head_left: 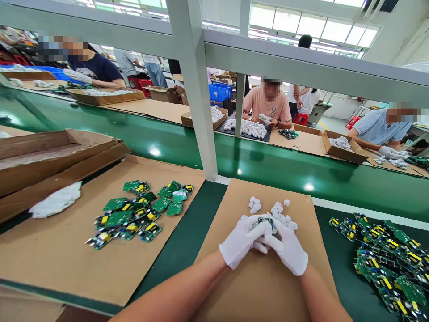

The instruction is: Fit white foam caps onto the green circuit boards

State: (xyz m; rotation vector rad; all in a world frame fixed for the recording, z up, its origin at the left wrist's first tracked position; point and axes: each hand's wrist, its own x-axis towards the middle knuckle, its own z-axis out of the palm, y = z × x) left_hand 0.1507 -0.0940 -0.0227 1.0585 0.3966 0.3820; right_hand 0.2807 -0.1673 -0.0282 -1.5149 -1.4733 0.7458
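My left hand (241, 238) and my right hand (287, 245), both in white gloves, meet over the cardboard sheet (254, 286) in front of me. Their fingers are closed around a small green circuit board (266, 220), whose upper edge shows between them. Gloved fingers hide the rest of the board and anything beneath it. Just beyond the hands lies a loose cluster of small white pieces (288, 222), with a few more white pieces (254, 205) to the left of it. They are too small to make out clearly.
Heaped circuit boards (389, 255) lie on the right; another pile of boards (130, 214) covers part of the left cardboard (67, 264). A white glove (56, 200) rests beside a cardboard tray (60, 156). A metal post (194, 89) rises ahead. Several people sit across the green bench (167, 138).
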